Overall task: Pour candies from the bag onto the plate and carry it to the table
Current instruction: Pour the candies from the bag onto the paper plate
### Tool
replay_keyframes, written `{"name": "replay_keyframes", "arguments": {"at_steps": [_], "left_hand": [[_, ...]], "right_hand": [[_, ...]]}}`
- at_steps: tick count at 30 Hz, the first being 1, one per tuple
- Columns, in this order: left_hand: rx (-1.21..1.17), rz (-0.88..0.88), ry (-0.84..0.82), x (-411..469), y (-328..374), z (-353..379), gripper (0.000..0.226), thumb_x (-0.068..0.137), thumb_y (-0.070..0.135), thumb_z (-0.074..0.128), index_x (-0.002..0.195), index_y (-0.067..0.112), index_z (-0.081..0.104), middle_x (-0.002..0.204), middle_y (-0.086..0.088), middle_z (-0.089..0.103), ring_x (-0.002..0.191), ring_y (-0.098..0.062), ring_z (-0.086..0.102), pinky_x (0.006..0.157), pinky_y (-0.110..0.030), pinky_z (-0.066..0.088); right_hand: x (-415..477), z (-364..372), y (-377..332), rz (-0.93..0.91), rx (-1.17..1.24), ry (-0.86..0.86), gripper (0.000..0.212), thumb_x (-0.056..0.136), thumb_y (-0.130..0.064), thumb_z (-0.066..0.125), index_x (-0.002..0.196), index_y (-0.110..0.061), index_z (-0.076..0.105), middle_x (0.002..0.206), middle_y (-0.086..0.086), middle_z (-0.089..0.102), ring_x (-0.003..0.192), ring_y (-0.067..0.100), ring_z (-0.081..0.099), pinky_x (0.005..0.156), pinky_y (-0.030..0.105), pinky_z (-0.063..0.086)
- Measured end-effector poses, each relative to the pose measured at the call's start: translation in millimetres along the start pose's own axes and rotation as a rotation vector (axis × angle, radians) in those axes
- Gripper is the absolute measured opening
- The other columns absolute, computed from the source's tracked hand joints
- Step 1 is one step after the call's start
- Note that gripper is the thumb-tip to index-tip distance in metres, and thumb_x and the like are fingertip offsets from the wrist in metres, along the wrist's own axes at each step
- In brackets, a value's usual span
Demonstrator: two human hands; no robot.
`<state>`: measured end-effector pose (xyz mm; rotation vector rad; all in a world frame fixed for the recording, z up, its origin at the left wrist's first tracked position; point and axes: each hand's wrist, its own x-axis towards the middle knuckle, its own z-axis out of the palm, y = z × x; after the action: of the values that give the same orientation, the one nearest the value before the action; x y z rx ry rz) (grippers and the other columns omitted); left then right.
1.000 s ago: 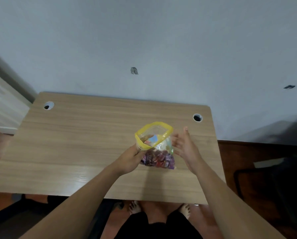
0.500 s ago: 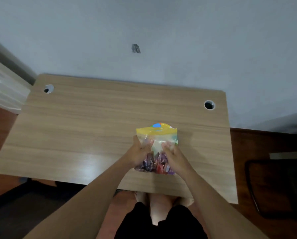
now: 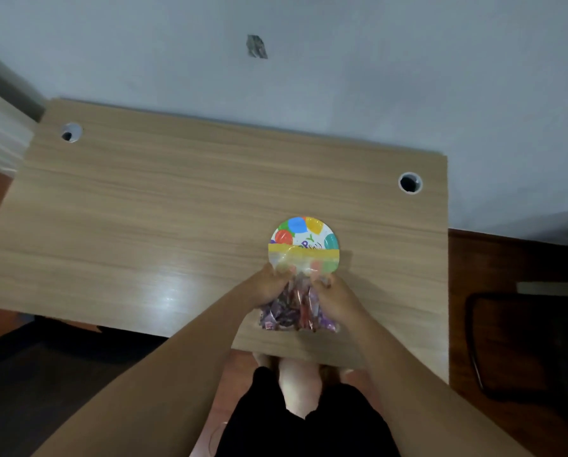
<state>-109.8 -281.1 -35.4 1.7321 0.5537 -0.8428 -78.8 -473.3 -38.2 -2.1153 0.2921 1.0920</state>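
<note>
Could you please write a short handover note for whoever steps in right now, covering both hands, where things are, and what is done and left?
Left hand: gripping the left side of the candy bag.
Right hand: gripping the bag's right side.
The bag is clear with a yellow zip strip, and its top end lies over the near part of the balloon-print plate. The wrapped candies sit bunched at the bag's near end.
The plate is on the wooden desk, right of centre.
Done: bag brought to the plate.
Left: no candies show on the plate; pour them out, then carry the plate to the table.
</note>
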Motion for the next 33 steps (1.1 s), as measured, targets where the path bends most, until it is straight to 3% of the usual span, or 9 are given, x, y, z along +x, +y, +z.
{"name": "replay_keyframes", "arguments": {"at_steps": [3,4,8,12,17,21,26,30,33], "left_hand": [[-0.014,-0.089,0.011,13,-8,3,0.088,0.086,0.087,0.052,0.153,0.03,0.053,0.149,0.003,0.066,0.138,-0.022,0.06,0.121,-0.046,0.044],[-0.023,-0.105,0.017,12,-5,4,0.087,0.089,0.084,0.053,0.154,0.027,0.052,0.15,0.002,0.064,0.139,-0.022,0.059,0.121,-0.044,0.044],[-0.043,-0.1,0.023,4,11,7,0.066,0.105,0.06,0.052,0.156,0.02,0.041,0.143,0.007,0.052,0.133,-0.015,0.05,0.111,-0.031,0.039],[-0.074,-0.107,0.061,25,-11,9,0.116,0.074,0.097,0.047,0.165,0.026,0.03,0.159,0.001,0.055,0.145,-0.024,0.055,0.123,-0.047,0.044],[-0.056,-0.074,0.043,7,8,14,0.072,0.108,0.057,0.046,0.168,0.022,0.025,0.169,-0.001,0.04,0.155,-0.026,0.041,0.126,-0.039,0.035],[-0.116,-0.154,0.054,12,2,16,0.091,0.103,0.065,0.051,0.168,0.011,0.018,0.168,-0.006,0.043,0.153,-0.029,0.045,0.125,-0.043,0.038],[-0.126,-0.128,0.097,13,-2,15,0.098,0.089,0.074,0.054,0.156,0.004,0.041,0.147,-0.011,0.061,0.131,-0.028,0.062,0.113,-0.041,0.05],[-0.133,-0.136,0.136,35,-34,17,0.106,0.076,0.084,0.051,0.135,-0.004,0.06,0.118,-0.02,0.075,0.09,-0.028,0.071,0.084,-0.039,0.059],[-0.152,-0.093,0.12,14,-17,16,0.078,0.085,0.079,0.053,0.131,0.019,0.068,0.124,-0.011,0.078,0.105,-0.024,0.074,0.102,-0.046,0.06]], "right_hand": [[1,-1,1,-0.01,-0.033,0.024,0.028,0.106,-0.049,0.048,0.109,-0.024,0.062,0.091,-0.004,0.065,0.084,0.02,0.062,0.082,0.033,0.045],[3,0,2,-0.013,-0.049,0.028,0.026,0.106,-0.048,0.049,0.106,-0.024,0.06,0.09,-0.003,0.064,0.083,0.021,0.06,0.081,0.034,0.046],[5,-2,5,-0.044,-0.052,0.039,0.036,0.103,-0.042,0.051,0.124,-0.017,0.066,0.113,0.006,0.075,0.106,0.028,0.071,0.094,0.039,0.056],[-3,-6,0,-0.065,-0.042,0.061,0.032,0.106,-0.039,0.053,0.124,-0.014,0.061,0.114,0.01,0.074,0.105,0.033,0.07,0.092,0.039,0.055],[-5,-11,2,-0.083,-0.064,0.061,0.031,0.108,-0.033,0.053,0.128,-0.011,0.061,0.121,0.012,0.073,0.112,0.033,0.068,0.093,0.039,0.051],[-5,-10,4,-0.093,-0.054,0.059,0.029,0.108,-0.036,0.054,0.125,-0.014,0.063,0.115,0.007,0.072,0.107,0.03,0.068,0.089,0.038,0.052],[-9,-9,3,-0.098,-0.027,0.073,0.015,0.109,-0.035,0.055,0.109,-0.02,0.058,0.089,-0.007,0.062,0.088,0.02,0.061,0.068,0.03,0.042],[-9,-5,4,-0.097,0.012,0.087,0.025,0.108,-0.04,0.058,0.111,-0.015,0.064,0.082,-0.008,0.059,0.076,0.013,0.058,0.066,0.03,0.042],[-9,-3,5,-0.102,0.035,0.076,0.027,0.106,-0.042,0.059,0.118,-0.019,0.066,0.089,-0.005,0.067,0.084,0.017,0.064,0.073,0.03,0.048]]}}
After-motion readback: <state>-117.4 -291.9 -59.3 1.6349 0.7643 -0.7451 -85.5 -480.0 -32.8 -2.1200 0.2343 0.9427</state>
